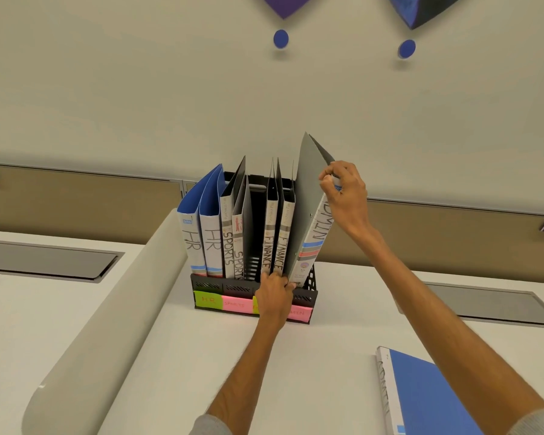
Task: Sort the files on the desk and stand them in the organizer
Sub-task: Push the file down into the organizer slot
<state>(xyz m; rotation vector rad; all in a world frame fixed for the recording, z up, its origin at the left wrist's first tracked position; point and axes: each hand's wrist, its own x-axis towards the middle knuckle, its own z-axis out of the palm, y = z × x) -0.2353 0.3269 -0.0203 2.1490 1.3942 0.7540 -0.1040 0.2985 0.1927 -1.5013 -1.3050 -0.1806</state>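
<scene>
From my remote seat I see my right hand [346, 196] pinching the top edge of a grey file [308, 208], thumb and curled fingers closed on it. The file leans to the right, its lower end inside the rightmost slot of the black organizer [208, 284]. My left hand [274, 296] sits at the organizer's front rim with bent fingers against the file's bottom corner; I cannot tell whether it actually grips. Two blue HR files [201, 221], two SPORTS files [233, 240] and two FINANCE files [275, 240] stand upright to its left. Another blue file [427, 397] lies flat on the white desk [311, 372], near my right forearm.
</scene>
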